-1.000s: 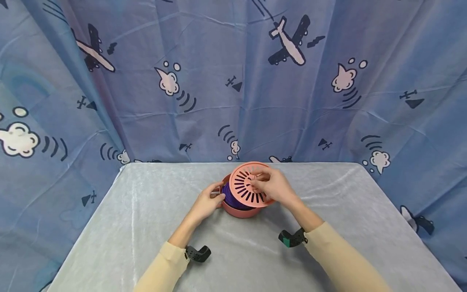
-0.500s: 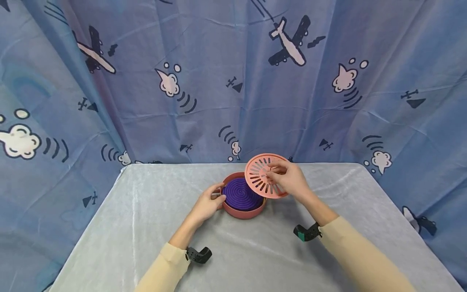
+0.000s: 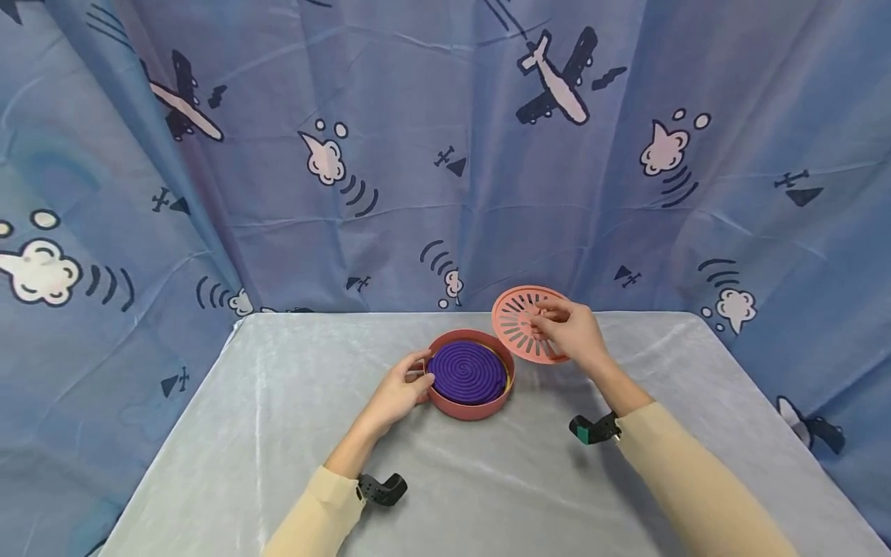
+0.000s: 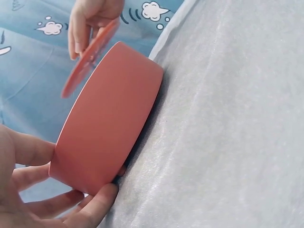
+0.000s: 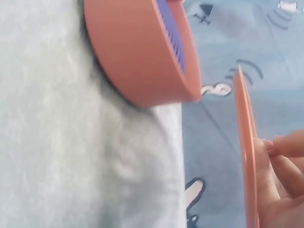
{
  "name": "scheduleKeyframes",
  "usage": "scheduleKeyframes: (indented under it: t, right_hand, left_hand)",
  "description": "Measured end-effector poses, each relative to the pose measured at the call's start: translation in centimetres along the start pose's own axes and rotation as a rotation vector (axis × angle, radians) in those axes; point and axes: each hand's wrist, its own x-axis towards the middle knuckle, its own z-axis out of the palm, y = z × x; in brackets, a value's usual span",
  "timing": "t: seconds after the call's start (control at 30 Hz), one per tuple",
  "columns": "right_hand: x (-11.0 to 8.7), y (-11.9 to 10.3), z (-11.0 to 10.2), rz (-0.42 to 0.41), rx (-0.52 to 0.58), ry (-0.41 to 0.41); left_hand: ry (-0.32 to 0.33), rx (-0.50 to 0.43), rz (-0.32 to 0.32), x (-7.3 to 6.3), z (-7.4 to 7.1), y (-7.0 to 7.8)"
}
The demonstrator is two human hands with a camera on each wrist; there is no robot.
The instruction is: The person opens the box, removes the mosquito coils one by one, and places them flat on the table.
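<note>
Though near the box [image 4: 110, 116], lid [image 3: 524, 328] in pinch of right hand [image 3: 574, 331], gap between; box edge in grip of left hand [image 3: 395, 393].

The cloth-covered bench [image 3: 501, 480] is pale grey, faintly creased near its left edge. On it a round, reddish box [image 3: 468, 412] stands flat, midway between the side edges and near the far edge.

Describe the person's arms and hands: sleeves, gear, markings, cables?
Plain pale-yellow long sleeves on both arms: left sleeve, right sleeve. A black, angular device sits at each cuff: left device, right device; the right one has a green patch. Left hand and right hand are ungloved. No cables visible.
</note>
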Motion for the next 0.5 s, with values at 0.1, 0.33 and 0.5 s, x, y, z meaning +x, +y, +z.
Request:
scheduleKeyframes:
  t: [0.1,0.33,0.5]
  right_hand:
    - [0.6,0.4,0.1,0.022,-0.008,0.012]
    - [1.7,2.1,0.7,0.102,-0.036,0.032]
    - [2.2,3.6,1.3,0.129,-0.048,0.01]
  left_hand:
    - [0.003,-0.007,-0.007,0.0,-0.2,0.1]
    - [-0.003,0.007,0.001,0.3,-0.2,-0.1]
    - [0.004,0.0,0.003,0.3,-0.2,-0.3]
